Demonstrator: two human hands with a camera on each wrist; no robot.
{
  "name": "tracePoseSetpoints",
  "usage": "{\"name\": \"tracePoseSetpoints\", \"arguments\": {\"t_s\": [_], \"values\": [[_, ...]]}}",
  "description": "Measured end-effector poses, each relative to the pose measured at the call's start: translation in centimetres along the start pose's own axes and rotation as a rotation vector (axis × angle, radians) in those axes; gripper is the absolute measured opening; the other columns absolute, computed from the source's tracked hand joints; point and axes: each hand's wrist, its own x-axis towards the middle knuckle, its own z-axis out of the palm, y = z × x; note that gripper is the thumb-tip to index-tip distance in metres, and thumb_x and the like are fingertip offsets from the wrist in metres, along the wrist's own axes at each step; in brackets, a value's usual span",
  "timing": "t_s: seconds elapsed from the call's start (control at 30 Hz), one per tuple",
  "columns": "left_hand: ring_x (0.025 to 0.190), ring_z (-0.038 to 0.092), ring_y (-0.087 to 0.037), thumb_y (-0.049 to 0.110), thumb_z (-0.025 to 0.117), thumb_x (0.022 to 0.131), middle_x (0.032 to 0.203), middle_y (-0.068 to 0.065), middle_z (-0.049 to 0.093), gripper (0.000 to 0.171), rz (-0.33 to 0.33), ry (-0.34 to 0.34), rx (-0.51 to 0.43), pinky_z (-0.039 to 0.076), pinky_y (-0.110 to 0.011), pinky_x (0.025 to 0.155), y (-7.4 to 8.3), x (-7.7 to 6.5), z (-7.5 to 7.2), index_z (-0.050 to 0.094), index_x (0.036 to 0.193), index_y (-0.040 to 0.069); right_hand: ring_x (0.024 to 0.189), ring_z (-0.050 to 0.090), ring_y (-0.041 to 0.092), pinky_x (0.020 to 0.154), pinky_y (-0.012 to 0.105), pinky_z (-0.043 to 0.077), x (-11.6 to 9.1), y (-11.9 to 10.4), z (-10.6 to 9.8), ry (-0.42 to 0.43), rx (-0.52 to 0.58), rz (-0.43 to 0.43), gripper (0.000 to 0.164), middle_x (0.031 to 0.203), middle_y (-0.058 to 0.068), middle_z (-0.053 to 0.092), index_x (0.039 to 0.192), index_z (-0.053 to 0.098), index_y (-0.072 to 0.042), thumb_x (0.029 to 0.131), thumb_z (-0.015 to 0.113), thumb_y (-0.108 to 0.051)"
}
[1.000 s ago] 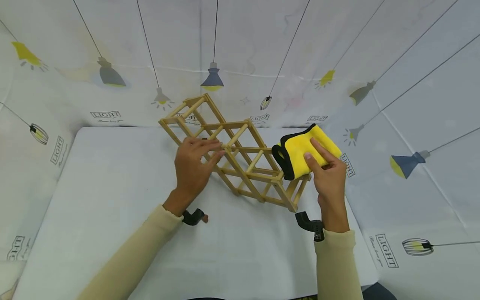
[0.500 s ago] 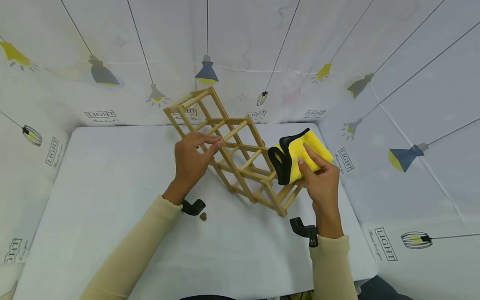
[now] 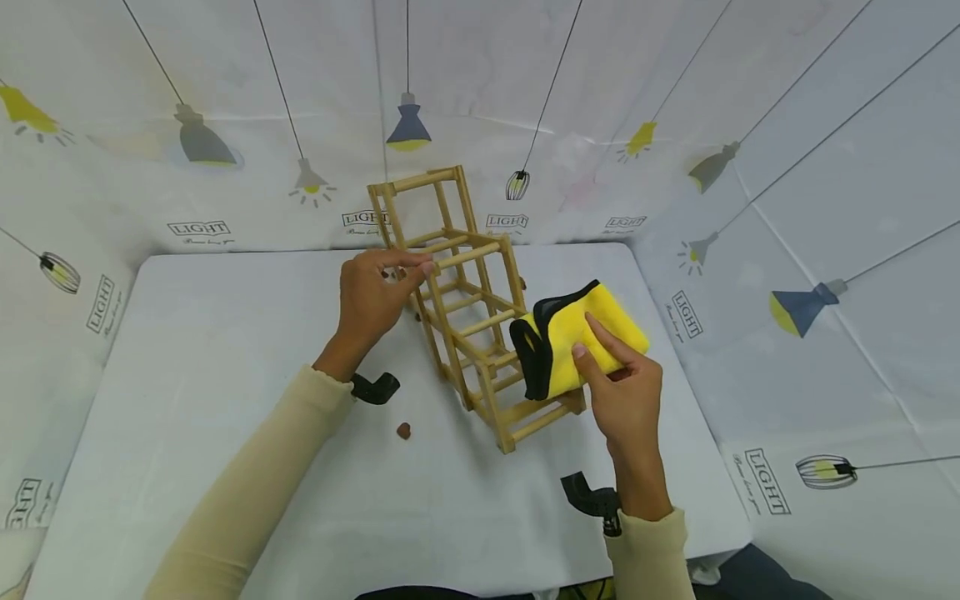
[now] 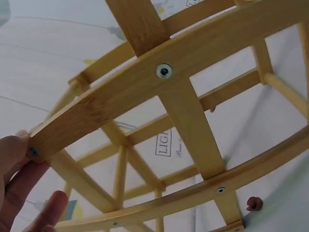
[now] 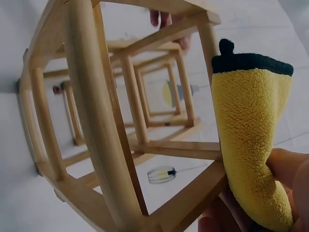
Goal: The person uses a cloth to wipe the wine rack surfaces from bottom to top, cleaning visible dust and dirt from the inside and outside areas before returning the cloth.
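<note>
Gripping folded yellow cloth (image 3: 581, 337) with black trim between thumb and fingers of right hand (image 3: 628, 396). Pinching wooden rack (image 3: 487, 323) at an upper corner with left hand (image 3: 367, 304). Got rack around the middle of white table (image 3: 225, 350), running aslant from far left to near right; can't tell if all feet rest on it. Blocking part of rack's right side with cloth in head view; can't tell from there whether touching. Hiding a bit of rack's upper frame behind left hand. Noting small brown lump (image 3: 403, 431) on table, left of rack's near end and apart from it; also tiny brown bit (image 3: 522, 283) by rack's right edge, too small to identify. Wearing black curved brackets (image 3: 377, 389) at both wrists, next to beige sleeves (image 3: 262, 475). Backed by pale backdrop (image 3: 322, 50) printed with hanging lamps and LIGHT lettering. Showing dark grey item (image 3: 761, 575) past table's near right corner, plus dark curved edge (image 3: 420, 593) cropped at bottom, can't tell what.
</note>
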Motion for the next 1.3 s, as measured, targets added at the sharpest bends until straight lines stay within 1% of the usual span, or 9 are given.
{"name": "tracePoseSetpoints", "arguments": {"t_s": [0.07,0.17,0.27,0.33,0.47,0.57,0.7,1.0,1.3], "values": [[0.073,0.063,-0.019,0.036,0.082,0.096,0.110,0.002,0.083,0.021,-0.027,-0.031,0.012,0.036,-0.027,0.056,-0.2,0.4,-0.2,0.087,0.106,0.018,0.117,0.072,0.020,0.089,0.022,0.062,-0.7,-0.1,0.2,-0.021,0.002,0.002,0.041,0.146,0.008,0.062,0.138,0.072,-0.029,0.100,0.076,-0.014],[0.080,0.066,-0.020,0.040,0.079,0.098,0.117,0.001,0.082,0.025,-0.076,-0.083,0.034,0.044,-0.028,0.060,-0.3,0.9,-0.5,0.086,0.110,0.019,0.114,0.073,0.019,0.090,0.024,0.063,-1.5,-0.1,0.3,-0.080,0.031,0.005,0.042,0.143,0.011,0.061,0.139,0.071,-0.026,0.099,0.076,-0.013],[0.107,0.071,-0.023,0.040,0.076,0.100,0.127,-0.002,0.079,0.032,-0.100,-0.091,0.075,0.055,-0.039,0.080,-0.2,0.1,-1.0,0.082,0.122,0.019,0.115,0.073,0.019,0.091,0.026,0.063,-1.7,0.3,0.2,-0.135,0.089,0.016,0.043,0.144,0.013,0.059,0.141,0.070,-0.021,0.100,0.076,-0.012],[0.112,0.069,-0.027,0.038,0.076,0.100,0.128,-0.005,0.078,0.035,-0.088,-0.051,0.097,0.054,-0.045,0.088,0.5,-1.6,-1.5,0.079,0.128,0.018,0.117,0.073,0.019,0.093,0.027,0.063,-1.8,0.6,0.1,-0.160,0.132,0.025,0.044,0.146,0.014,0.057,0.143,0.069,-0.018,0.100,0.075,-0.010],[0.109,0.067,-0.028,0.032,0.082,0.096,0.119,-0.003,0.081,0.033,0.004,0.035,0.090,0.051,-0.046,0.090,3.3,-7.0,-2.2,0.081,0.124,0.016,0.118,0.071,0.021,0.094,0.029,0.063,-1.6,1.3,-0.1,-0.204,0.173,0.025,0.046,0.147,0.013,0.056,0.146,0.066,-0.015,0.101,0.073,-0.009],[0.110,0.068,-0.022,0.030,0.085,0.093,0.115,0.001,0.082,0.029,0.049,0.019,0.046,0.053,-0.045,0.093,5.5,-10.5,-1.9,0.083,0.119,0.018,0.118,0.071,0.022,0.095,0.030,0.063,-1.3,1.4,-0.2,-0.215,0.176,0.016,0.047,0.145,0.011,0.056,0.147,0.065,-0.016,0.101,0.073,-0.008],[0.110,0.070,-0.017,0.028,0.087,0.091,0.115,0.004,0.082,0.031,0.041,-0.013,-0.002,0.057,-0.045,0.093,7.0,-12.7,-0.7,0.083,0.120,0.018,0.115,0.072,0.021,0.093,0.030,0.063,-1.2,1.5,-0.3,-0.208,0.198,0.017,0.047,0.142,0.011,0.057,0.147,0.065,-0.015,0.101,0.073,-0.007],[0.101,0.077,-0.013,0.022,0.085,0.092,0.105,0.005,0.083,0.016,-0.039,0.041,-0.109,0.059,-0.037,0.092,6.2,-12.5,-0.4,0.086,0.106,0.016,0.114,0.074,0.021,0.093,0.032,0.064,-2.6,1.9,0.9,-0.211,0.236,0.038,0.047,0.140,0.012,0.059,0.146,0.066,-0.016,0.100,0.073,-0.006],[0.101,0.075,-0.014,0.028,0.083,0.095,0.105,0.004,0.084,0.018,-0.152,0.024,-0.089,0.052,-0.029,0.090,4.3,-10.6,-2.5,0.086,0.109,0.019,0.104,0.078,0.020,0.089,0.033,0.065,-4.8,1.5,3.5,-0.232,0.298,0.042,0.046,0.134,0.013,0.068,0.144,0.068,-0.015,0.100,0.074,-0.004]]}}
